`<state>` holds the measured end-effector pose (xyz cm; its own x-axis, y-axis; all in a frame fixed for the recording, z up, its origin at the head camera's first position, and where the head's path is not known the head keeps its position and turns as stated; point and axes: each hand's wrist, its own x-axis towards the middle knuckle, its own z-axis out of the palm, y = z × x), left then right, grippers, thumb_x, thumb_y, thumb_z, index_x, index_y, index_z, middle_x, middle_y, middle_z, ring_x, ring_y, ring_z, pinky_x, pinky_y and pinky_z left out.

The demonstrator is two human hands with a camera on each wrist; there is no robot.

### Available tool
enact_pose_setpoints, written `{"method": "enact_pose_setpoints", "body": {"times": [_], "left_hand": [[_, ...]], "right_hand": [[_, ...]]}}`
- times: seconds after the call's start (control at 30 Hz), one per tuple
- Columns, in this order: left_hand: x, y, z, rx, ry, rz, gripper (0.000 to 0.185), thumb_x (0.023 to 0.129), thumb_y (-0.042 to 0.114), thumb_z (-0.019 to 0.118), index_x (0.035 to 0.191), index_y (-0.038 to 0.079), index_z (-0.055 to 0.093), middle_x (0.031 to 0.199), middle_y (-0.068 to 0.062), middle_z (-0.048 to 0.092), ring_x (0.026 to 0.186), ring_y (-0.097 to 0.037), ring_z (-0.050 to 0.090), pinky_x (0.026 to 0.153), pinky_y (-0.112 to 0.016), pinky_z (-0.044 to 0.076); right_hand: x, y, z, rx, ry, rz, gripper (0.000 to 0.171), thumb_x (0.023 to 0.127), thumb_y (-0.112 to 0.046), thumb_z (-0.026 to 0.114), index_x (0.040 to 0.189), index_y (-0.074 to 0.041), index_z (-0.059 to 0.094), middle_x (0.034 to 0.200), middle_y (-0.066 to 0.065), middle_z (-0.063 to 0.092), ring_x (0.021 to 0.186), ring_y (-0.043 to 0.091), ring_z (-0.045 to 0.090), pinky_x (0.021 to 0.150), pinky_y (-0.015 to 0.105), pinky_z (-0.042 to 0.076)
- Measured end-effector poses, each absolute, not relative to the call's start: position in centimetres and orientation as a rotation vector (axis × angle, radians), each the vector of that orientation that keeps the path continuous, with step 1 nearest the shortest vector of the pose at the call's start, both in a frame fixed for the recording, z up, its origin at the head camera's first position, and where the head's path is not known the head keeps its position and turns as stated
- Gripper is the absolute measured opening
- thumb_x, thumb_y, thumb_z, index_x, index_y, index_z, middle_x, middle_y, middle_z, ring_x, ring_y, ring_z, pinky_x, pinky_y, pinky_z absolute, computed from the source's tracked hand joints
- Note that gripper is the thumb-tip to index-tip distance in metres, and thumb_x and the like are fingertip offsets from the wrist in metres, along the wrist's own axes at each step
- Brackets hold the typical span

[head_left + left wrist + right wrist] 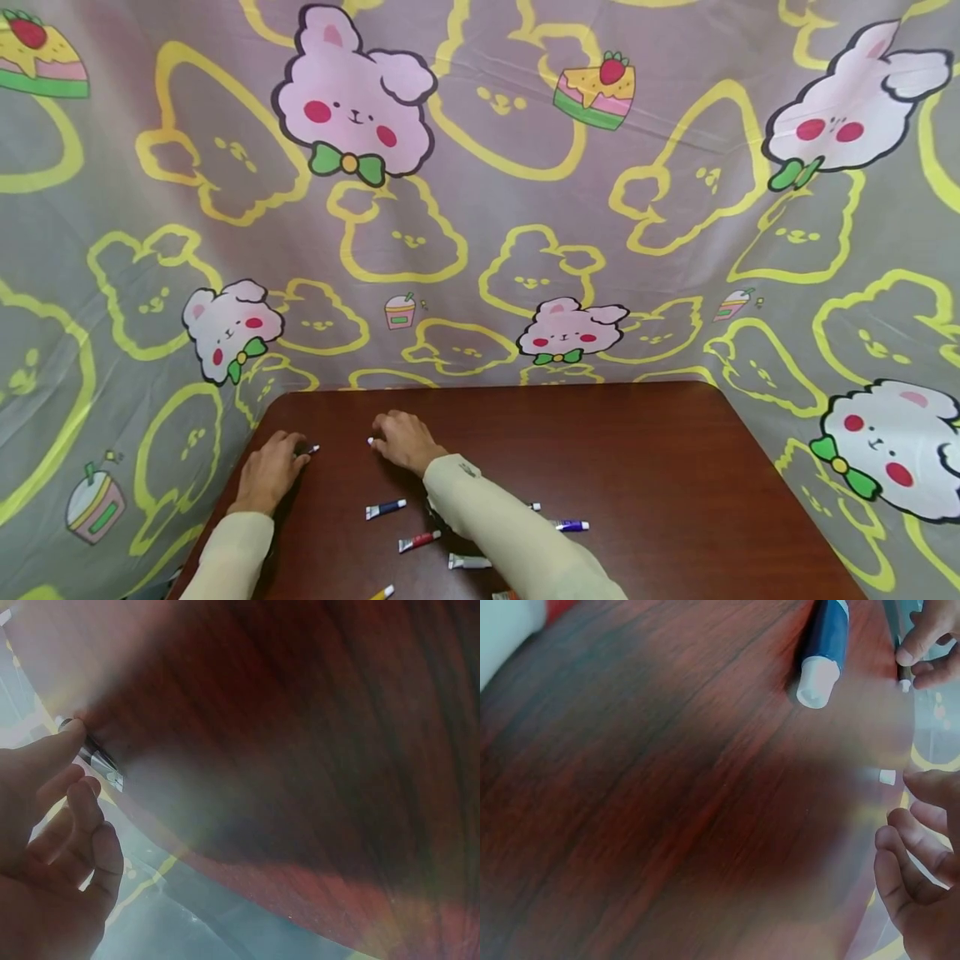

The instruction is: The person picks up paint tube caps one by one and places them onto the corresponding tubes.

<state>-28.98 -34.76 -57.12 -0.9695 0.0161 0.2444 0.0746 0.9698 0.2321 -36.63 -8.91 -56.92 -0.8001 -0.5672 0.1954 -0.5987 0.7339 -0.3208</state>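
Sitting on the brown table (637,467), both hands are up at the far-left corner. Left hand (266,475) pinches a dark paint tube (307,450), its white cap pointing right toward the right hand (405,442), which has a tiny white cap (371,441) at its fingertips; can't tell if it's gripped. I count seven more tubes near the sleeves.

On the counter (637,467), a small tube (307,450) lies under the left hand's fingers (288,446), its tip pointing toward the right hand's fingers (390,433), where a cap (371,441) sits just beside them. Several paint tubes (386,508) lie scattered behind both sets of fingers, nearer the person, some under the right sleeve (510,542).
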Motion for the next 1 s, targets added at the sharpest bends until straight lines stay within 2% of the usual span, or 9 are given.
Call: {"method": "enact_pose_setpoints", "body": {"times": [0.2,0.5,0.7,1.0], "left_hand": [[-28.7,-34.9,-57.2,-0.086,-2.880,-0.345,0.033,0.095,0.009,0.082,0.123,-0.004,0.072,0.110,-0.023,0.069,0.089,-0.047,0.072,0.079,-0.063,0.058],[-28.8,-35.0,-56.6,-0.051,-2.925,-0.348,0.035,0.099,0.009,0.077,0.130,-0.005,0.071,0.115,-0.023,0.070,0.094,-0.048,0.072,0.082,-0.063,0.058],[-28.9,-35.0,-56.7,-0.062,-2.934,-0.358,0.031,0.099,0.007,0.077,0.128,-0.003,0.073,0.117,-0.024,0.070,0.097,-0.048,0.072,0.084,-0.063,0.059],[-29.1,-34.9,-57.1,-0.071,-2.925,-0.367,0.021,0.098,0.007,0.077,0.118,0.001,0.077,0.108,-0.019,0.071,0.093,-0.046,0.072,0.079,-0.062,0.059]], "right_hand": [[-36.5,-9.4,-56.9,0.925,-2.904,0.481,0.032,0.102,-0.035,0.077,0.132,-0.023,0.075,0.120,-0.003,0.073,0.108,0.018,0.074,0.089,0.031,0.061],[-36.5,-9.9,-56.9,0.899,-2.951,0.400,0.035,0.104,-0.037,0.074,0.137,-0.025,0.073,0.123,0.000,0.070,0.110,0.019,0.072,0.089,0.032,0.061],[-36.6,-10.1,-56.9,0.895,-2.969,0.365,0.031,0.103,-0.036,0.077,0.131,-0.025,0.076,0.119,-0.001,0.070,0.107,0.018,0.072,0.087,0.030,0.060],[-36.5,-10.1,-57.1,0.883,-2.964,0.390,0.020,0.100,-0.033,0.080,0.116,-0.021,0.077,0.109,-0.001,0.069,0.099,0.018,0.072,0.079,0.031,0.060]]}}
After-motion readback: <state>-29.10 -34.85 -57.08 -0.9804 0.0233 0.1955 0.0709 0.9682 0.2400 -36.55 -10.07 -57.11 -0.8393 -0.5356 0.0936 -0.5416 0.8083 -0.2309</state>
